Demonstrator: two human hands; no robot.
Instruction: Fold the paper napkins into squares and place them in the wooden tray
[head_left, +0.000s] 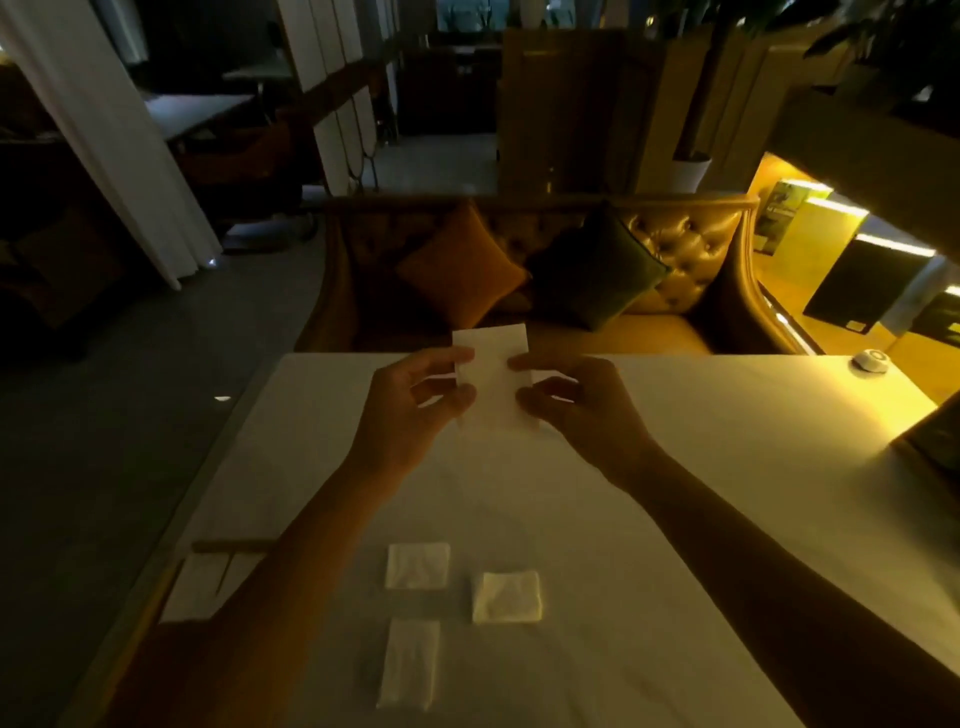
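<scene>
A white paper napkin (492, 364) is held upright above the far half of the table, folded into a tall rectangle. My left hand (410, 410) pinches its left edge and my right hand (576, 410) pinches its right edge. Near the front of the table lie two folded square napkins (417, 565) (507, 596) and a longer folded napkin (409, 664). At the table's left edge sits the wooden tray (228, 546), with white napkins (208, 587) inside; my left forearm hides part of it.
The white table (727, 467) ends at a far edge near a tufted sofa (675, 249) with two cushions. A small round white object (871, 360) sits at the far right corner. A dark object (935, 441) juts in at the right edge.
</scene>
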